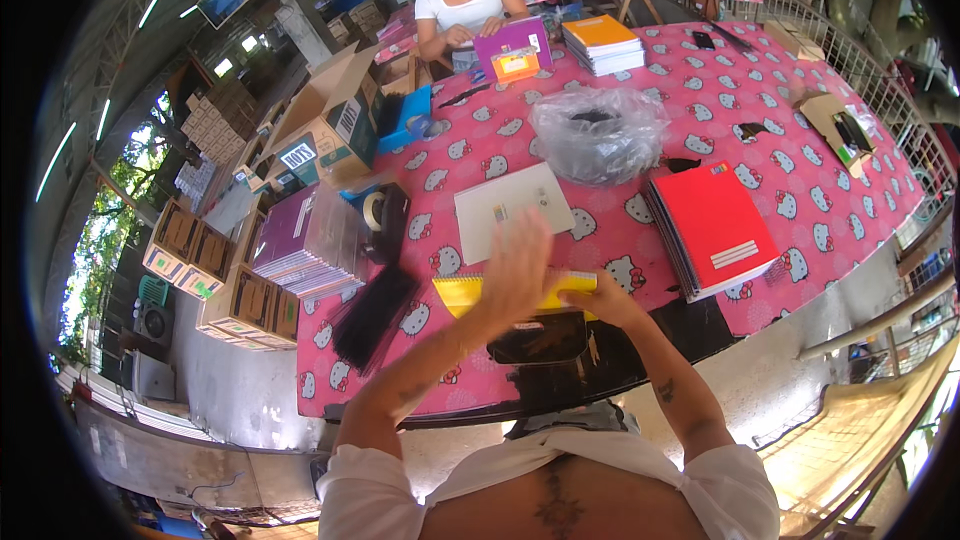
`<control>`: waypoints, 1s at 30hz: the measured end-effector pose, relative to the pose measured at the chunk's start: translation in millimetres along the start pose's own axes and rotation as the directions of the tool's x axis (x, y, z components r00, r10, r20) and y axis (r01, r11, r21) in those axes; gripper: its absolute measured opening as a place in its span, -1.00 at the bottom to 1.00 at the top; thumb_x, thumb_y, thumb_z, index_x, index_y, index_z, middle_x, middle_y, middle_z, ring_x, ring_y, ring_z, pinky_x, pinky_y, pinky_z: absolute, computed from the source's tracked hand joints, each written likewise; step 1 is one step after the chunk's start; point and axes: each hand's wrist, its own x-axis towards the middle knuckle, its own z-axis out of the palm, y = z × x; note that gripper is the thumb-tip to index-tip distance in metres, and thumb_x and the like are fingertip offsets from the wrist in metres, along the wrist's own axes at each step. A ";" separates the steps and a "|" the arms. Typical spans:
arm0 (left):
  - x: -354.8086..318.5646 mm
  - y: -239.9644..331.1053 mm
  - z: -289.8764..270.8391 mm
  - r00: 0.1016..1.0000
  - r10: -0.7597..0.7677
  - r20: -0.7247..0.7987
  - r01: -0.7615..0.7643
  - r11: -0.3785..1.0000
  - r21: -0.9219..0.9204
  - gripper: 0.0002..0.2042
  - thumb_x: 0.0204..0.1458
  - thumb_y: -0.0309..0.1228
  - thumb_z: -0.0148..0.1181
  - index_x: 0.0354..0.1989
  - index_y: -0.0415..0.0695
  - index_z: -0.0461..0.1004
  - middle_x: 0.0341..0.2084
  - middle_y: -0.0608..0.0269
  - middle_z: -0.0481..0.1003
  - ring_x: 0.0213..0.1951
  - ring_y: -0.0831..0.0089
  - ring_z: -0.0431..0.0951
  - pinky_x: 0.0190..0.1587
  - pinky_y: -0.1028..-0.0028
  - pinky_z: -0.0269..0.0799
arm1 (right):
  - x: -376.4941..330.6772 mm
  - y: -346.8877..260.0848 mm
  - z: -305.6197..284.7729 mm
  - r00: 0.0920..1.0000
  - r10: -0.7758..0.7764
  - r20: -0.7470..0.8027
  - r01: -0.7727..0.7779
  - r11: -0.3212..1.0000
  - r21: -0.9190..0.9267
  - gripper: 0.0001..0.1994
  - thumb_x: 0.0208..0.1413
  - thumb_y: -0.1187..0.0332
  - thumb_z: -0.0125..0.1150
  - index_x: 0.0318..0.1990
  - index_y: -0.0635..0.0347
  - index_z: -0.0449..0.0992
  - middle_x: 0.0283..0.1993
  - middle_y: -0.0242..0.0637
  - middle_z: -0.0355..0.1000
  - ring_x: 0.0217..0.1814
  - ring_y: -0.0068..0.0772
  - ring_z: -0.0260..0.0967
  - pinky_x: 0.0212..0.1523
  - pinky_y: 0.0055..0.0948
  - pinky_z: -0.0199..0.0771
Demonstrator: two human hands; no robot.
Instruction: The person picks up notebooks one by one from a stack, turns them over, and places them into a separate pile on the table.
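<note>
A: The fingers [530,240] of the left hand [515,275] are spread flat and open, blurred, raised over the yellow notebook [462,292] and gripping nothing. The right hand [590,298] has its fingers curled onto that notebook's right end; how firmly it grips, I cannot tell.

B: Where does the notebook sit?

A: On the pink-patterned desk [840,190], close to the near edge, long axis running left to right. It lies directly under the left hand, so both hands are on top of it, the right one pinning it.

B: Room around it?

A: Left of the notebook lies a bundle of black strips [372,315]; right of it, a stack of red notebooks [715,225]. Just beyond it rests a white notebook [513,205], with bare desk between. Further beyond sits a clear plastic bag [598,135], and at the far edge a co-worker [462,5] handles a purple notebook [512,40].
</note>
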 end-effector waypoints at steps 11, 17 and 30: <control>-31.2 44.1 9.6 0.962 0.249 0.113 -0.174 0.877 -0.447 -0.16 0.25 0.15 -0.09 0.44 -0.38 -0.01 0.43 -0.35 0.00 0.48 -0.18 -0.03 0.40 -0.25 -0.13 | -4.8 9.5 -2.7 0.985 -0.169 -0.033 0.171 0.982 0.074 -0.75 0.21 0.51 0.24 0.04 0.33 0.53 -0.10 -0.33 0.58 -0.06 -0.57 0.46 -0.03 -0.45 0.51; -73.2 66.5 -18.1 0.970 -0.224 -0.098 0.108 0.753 -0.649 -0.27 0.29 0.00 0.00 0.39 -0.39 0.06 0.42 -0.38 0.00 0.45 -0.29 0.01 0.40 -0.14 -0.06 | -29.4 -14.0 33.1 0.968 -0.093 -0.234 0.109 0.993 0.055 -0.70 0.22 0.48 0.25 0.09 0.32 0.48 -0.08 -0.28 0.57 -0.02 -0.56 0.44 0.00 -0.45 0.47; -279.1 -31.3 32.9 0.774 -0.434 0.461 0.556 0.814 -0.168 -0.47 0.25 -0.18 0.12 0.36 -0.10 0.29 0.28 -0.15 0.25 0.30 -0.14 0.24 0.31 -0.06 0.16 | -34.2 21.2 172.2 0.845 -0.532 0.057 0.235 0.273 -0.933 -0.60 0.07 0.24 0.34 0.11 -0.19 0.55 0.23 -0.33 0.26 0.24 -0.09 0.19 0.13 -0.01 0.24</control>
